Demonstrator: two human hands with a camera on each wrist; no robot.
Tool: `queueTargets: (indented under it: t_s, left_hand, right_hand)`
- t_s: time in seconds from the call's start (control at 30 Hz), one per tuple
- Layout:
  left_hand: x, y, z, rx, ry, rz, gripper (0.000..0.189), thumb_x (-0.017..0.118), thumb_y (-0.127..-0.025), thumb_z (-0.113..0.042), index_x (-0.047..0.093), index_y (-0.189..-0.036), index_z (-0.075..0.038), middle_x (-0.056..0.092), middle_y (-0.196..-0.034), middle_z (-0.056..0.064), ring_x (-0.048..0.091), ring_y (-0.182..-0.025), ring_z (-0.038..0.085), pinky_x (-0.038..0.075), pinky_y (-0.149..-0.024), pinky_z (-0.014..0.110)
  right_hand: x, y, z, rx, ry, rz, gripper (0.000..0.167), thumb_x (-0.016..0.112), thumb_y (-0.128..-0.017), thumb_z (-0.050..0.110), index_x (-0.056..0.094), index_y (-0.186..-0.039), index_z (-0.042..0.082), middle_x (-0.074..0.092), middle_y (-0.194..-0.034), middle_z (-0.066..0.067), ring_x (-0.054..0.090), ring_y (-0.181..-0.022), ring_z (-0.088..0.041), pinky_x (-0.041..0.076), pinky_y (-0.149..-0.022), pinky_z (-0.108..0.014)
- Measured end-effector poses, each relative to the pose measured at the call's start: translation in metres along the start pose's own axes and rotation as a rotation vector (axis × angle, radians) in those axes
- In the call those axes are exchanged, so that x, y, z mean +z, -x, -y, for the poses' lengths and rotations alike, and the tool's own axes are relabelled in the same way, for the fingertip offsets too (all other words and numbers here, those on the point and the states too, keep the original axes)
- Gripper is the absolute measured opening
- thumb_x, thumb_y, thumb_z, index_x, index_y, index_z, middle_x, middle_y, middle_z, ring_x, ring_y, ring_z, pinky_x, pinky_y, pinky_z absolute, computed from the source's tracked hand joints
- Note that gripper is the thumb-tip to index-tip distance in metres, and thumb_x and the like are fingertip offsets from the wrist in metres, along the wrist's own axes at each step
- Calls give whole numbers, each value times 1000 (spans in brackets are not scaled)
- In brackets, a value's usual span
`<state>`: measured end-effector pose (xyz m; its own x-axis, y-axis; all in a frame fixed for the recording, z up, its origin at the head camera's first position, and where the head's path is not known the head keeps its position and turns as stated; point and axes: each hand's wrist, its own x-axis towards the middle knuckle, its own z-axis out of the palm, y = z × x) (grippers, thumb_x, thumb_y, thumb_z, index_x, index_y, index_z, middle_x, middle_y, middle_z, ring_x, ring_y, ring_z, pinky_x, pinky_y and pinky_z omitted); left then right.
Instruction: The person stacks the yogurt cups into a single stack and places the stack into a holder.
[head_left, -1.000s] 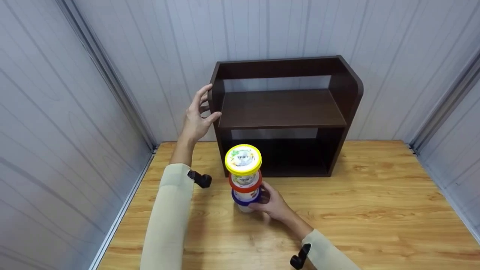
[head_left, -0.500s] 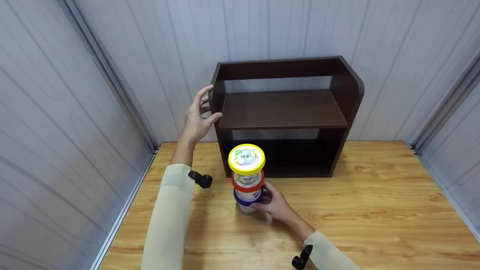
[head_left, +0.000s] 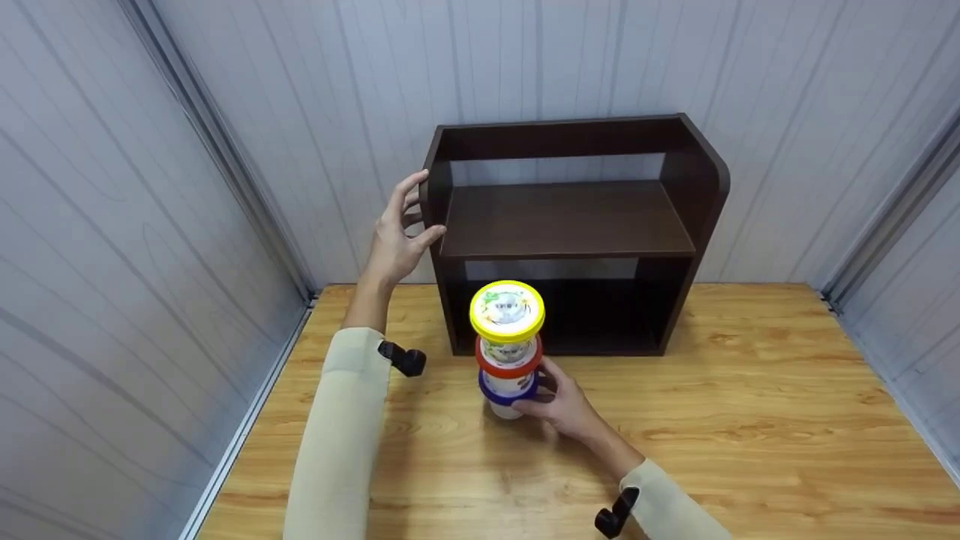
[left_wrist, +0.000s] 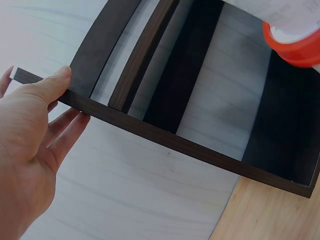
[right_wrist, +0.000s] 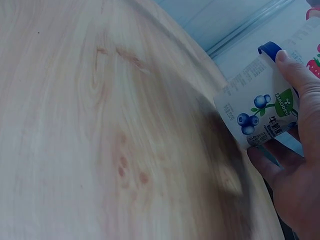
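My right hand [head_left: 568, 409] holds the bottom of three stacked tubs, thumb on its dark blue lid [head_left: 508, 399]. In the right wrist view this white tub [right_wrist: 260, 102] bears blueberry pictures and hangs over the table with its shadow below. Above it sits a red-lidded tub [head_left: 510, 370], and on top a tub with a yellow-rimmed white lid [head_left: 507, 309]. The stack stands nearly upright before the dark brown two-tier shelf [head_left: 570, 217]. My left hand [head_left: 396, 244] grips the shelf's left side panel [left_wrist: 165, 137], thumb on one face and fingers on the other.
The shelf stands on the wood-grain table [head_left: 750, 420] near the pale back wall [head_left: 375, 90]. Another panelled wall [head_left: 97, 262] rises along the left side, and one more on the right. Each wrist wears a black camera mount [head_left: 405, 358].
My right hand has carried the stack of tubs a little to the right and slightly toward the shelf. My left hand keeps its hold on the side panel.
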<state>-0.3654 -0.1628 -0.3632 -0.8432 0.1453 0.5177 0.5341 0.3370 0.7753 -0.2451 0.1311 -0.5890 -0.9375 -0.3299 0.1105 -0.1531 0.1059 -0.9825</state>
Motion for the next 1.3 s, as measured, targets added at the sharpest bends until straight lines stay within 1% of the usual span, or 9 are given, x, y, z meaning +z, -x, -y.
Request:
queueTargets:
  t_s: [0.13, 0.3, 0.4, 0.5, 0.63, 0.83, 0.93, 1.17, 1.3]
  left_hand:
    - [0, 0, 1, -5, -4, -4, 81, 80, -102, 1, 44, -170, -21, 60, -163, 18, 68, -144, 40, 66, -108, 58]
    - [1, 0, 2, -6, -5, -9, 80, 81, -102, 1, 44, -170, -21, 60, -163, 19, 67, -146, 40, 65, -109, 60]
    - [1, 0, 2, 2, -2, -12, 80, 81, -101, 1, 44, -170, -20, 59, -163, 20, 65, -148, 39, 64, -111, 61]
    - [2, 0, 1, -2, -7, -13, 80, 81, -101, 0, 45, -170, -21, 60, -162, 20, 67, -146, 40, 65, -110, 60]
    - [3, 0, -1, -14, -11, -11, 81, 81, -101, -1, 45, -170, -23, 61, -162, 20, 69, -142, 43, 66, -107, 61]
    - [5, -2, -2, -8, -1, -8, 80, 80, -102, 2, 45, -170, -22, 61, -161, 18, 69, -143, 42, 65, -109, 60]
    - [5, -1, -3, -8, -1, -13, 80, 80, -102, 2, 45, -169, -21, 61, -161, 18, 68, -143, 41, 65, -109, 60]
    - [7, -2, -1, -20, 4, -10, 80, 79, -102, 3, 45, -170, -22, 61, -160, 19, 69, -141, 43, 65, -109, 60]
    - [7, -2, -1, -17, 10, -8, 80, 79, -102, 3, 44, -170, -21, 61, -160, 19, 69, -141, 43, 66, -109, 60]
  right_hand:
    - [-6, 0, 3, 6, 9, -11, 87, 90, -96, 12, 44, -170, 8, 52, -169, -28, 51, -158, -52, 47, -131, -64]
    - [-15, -1, 8, 15, 29, -21, 86, 90, -97, 14, 43, -170, 8, 50, -171, -28, 50, -159, -53, 45, -132, -65]
    - [-20, -1, 13, 27, 28, -30, 86, 90, -97, 15, 44, -169, 8, 49, -172, -28, 50, -158, -54, 48, -130, -64]
    - [-25, -1, 18, 24, 29, -29, 86, 90, -97, 14, 44, -169, 8, 49, -172, -27, 50, -158, -53, 53, -127, -61]
    - [-31, -2, 27, -13, 49, -31, 83, 90, -97, 14, 46, -168, 8, 53, -168, -25, 54, -155, -50, 56, -124, -60]
    - [-39, -4, 38, -80, 102, -50, 78, 91, -96, 12, 51, -163, 7, 62, -162, -21, 62, -149, -43, 50, -127, -64]
    - [-43, -6, 45, -98, 99, -56, 77, 91, -95, 10, 52, -162, 6, 63, -161, -23, 63, -147, -43, 52, -125, -64]
    - [-55, -10, 62, -148, 117, -75, 76, 90, -94, 4, 53, -160, 0, 66, -156, -28, 66, -143, -46, 61, -117, -49]
    - [-60, -13, 72, -166, 152, -87, 77, 91, -93, 4, 53, -160, 1, 66, -157, -26, 66, -145, -46, 61, -118, -49]
